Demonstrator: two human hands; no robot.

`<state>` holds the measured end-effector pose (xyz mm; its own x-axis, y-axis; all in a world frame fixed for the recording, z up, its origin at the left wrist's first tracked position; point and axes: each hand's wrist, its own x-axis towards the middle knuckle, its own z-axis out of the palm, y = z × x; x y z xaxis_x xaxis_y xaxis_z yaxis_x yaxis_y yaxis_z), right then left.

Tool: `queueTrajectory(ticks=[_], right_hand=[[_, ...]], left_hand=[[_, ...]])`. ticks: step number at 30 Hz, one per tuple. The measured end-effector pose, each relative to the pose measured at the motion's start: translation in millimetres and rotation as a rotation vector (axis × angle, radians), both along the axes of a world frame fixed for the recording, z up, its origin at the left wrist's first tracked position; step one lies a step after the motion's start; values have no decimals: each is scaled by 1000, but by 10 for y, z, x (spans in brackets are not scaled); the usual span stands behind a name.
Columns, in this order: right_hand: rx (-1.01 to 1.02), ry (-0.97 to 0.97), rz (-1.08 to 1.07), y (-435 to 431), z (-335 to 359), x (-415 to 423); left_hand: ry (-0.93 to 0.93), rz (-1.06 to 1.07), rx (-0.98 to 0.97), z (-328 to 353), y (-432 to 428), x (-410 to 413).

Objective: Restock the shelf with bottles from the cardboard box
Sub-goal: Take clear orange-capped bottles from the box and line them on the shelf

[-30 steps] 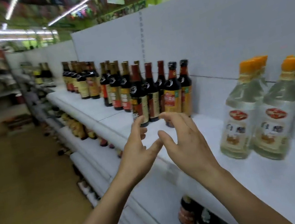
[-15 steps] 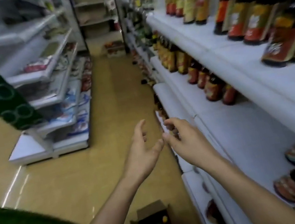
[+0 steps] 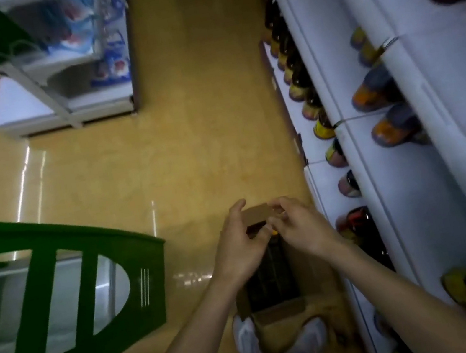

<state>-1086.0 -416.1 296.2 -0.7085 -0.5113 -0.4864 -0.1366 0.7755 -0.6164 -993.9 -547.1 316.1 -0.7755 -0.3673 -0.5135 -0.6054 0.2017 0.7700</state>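
Observation:
An open cardboard box (image 3: 315, 280) stands on the floor in front of my feet, dark bottles (image 3: 270, 281) packed inside it. My left hand (image 3: 239, 246) and my right hand (image 3: 299, 226) hover side by side above the box's far end, fingers loosely curled, holding nothing. A far flap (image 3: 256, 214) shows between them. The white shelf (image 3: 411, 169) runs along the right, with several dark bottles on its tiers.
A green frame (image 3: 69, 298) stands at the left beside a glass-topped unit. Another shelf unit (image 3: 59, 82) with blue packs is across the aisle at top left. My white shoes (image 3: 302, 347) are just behind the box. Tan floor lies between.
My view has swung from the top shelf's bottles down to the floor. Both hands have dropped from shelf height to just above the cardboard box.

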Motion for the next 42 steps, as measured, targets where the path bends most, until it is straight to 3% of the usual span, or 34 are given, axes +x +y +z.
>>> queueTrajectory(ticks=[8,25,34,42], right_hand=[[66,-142,-129,260,-1437,110],[135,-244,-239,354,-4000,91],[213,-245,-392,142,-4842,-34],[1,-222,-690,-73,-5317,-159]], left_hand=[[-164,1,108,-1406,163,137],[-342,-116,74,-4001,551,179],[-373,-157,38,-4722,503,71],[-423,-165,56,-4971,500,74]])
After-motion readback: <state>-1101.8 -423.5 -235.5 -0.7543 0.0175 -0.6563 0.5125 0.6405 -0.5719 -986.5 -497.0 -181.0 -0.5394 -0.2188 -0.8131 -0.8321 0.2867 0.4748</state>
